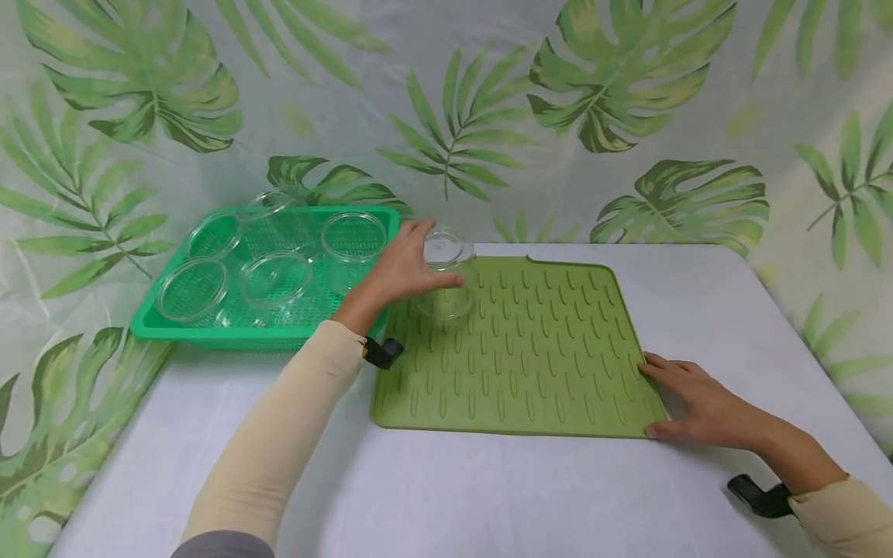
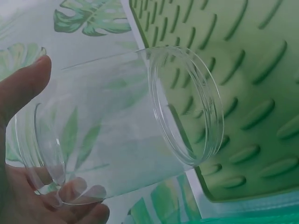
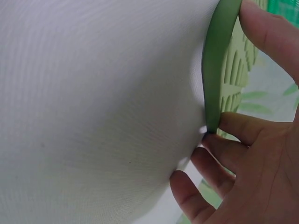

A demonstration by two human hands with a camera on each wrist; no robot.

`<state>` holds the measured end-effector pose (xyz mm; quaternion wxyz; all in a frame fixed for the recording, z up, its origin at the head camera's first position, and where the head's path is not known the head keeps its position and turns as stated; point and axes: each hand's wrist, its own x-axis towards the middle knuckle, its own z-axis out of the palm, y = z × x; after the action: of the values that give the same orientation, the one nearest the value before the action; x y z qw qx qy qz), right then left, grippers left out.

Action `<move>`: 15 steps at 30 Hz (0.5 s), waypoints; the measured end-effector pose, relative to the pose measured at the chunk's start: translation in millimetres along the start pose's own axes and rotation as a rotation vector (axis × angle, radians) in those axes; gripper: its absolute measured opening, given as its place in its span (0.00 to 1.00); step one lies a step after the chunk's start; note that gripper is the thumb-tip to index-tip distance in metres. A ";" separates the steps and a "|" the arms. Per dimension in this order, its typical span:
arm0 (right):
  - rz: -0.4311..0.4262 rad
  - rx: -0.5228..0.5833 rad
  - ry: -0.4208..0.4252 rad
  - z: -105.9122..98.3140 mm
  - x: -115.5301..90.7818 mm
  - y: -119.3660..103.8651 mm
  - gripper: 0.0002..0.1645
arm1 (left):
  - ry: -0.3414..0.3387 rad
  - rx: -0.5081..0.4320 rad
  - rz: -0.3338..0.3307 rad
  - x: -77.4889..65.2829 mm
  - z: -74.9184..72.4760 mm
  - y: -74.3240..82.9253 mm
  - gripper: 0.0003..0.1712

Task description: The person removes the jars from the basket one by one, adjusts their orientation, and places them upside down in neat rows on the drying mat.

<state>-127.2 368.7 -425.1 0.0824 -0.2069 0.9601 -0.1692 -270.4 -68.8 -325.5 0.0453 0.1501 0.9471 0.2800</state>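
My left hand grips a clear jar by its upper end, thumb on one side and fingers on the other. The jar is over the far left part of a green ridged drying mat. In the left wrist view the ringed rim of the jar faces the mat; I cannot tell whether they touch. At the mat's near right corner, my right hand rests with extended fingers against the edge. The right wrist view shows its thumb and fingertips touching the mat's rim.
A green perforated basket stands left of the mat, holding several clear jars, among them one jar near the middle. White cloth covers the table. Behind it hangs a leaf-patterned sheet.
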 end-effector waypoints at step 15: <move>-0.004 0.000 -0.005 -0.5 -0.4 0.4 0.57 | 0.007 0.054 -0.014 6.7 0.5 -12.3 0.61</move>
<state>-127.1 369.3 -424.7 0.0843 -0.2090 0.9595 -0.1690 -279.9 -76.2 -332.6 0.0398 0.1438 0.9555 0.2546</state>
